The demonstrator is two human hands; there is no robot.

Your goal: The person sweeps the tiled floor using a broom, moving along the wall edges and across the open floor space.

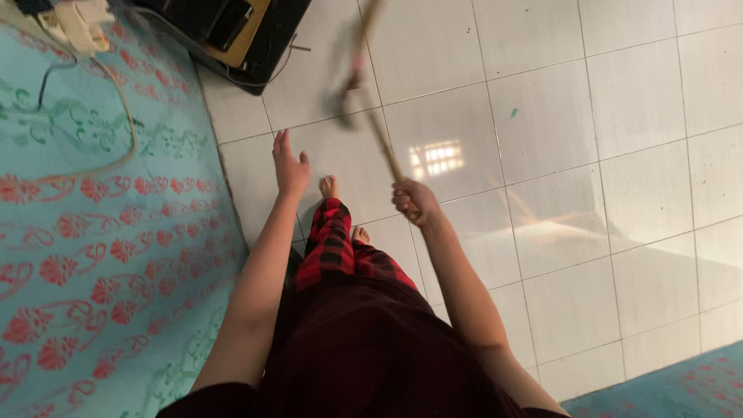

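My right hand (pixel 415 203) is closed around the lower end of a thin wooden stick (pixel 381 138), which runs up and away from me, blurred, with a dark and reddish part (pixel 350 91) farther along it. My left hand (pixel 288 166) is stretched out in front of me, fingers straight and apart, holding nothing, above the white tiled floor (pixel 542 139) near the edge of a mattress. Below the hands I see my bare feet (pixel 331 186) and red and black checked trousers (pixel 334 248).
A turquoise mattress (pixel 108 232) with red flower print fills the left side, with a cable (pixel 124 116) and a white device (pixel 77 23) on it. A dark flat case (pixel 255 39) lies on the floor at top. Another turquoise patterned edge (pixel 681 383) shows at bottom right.
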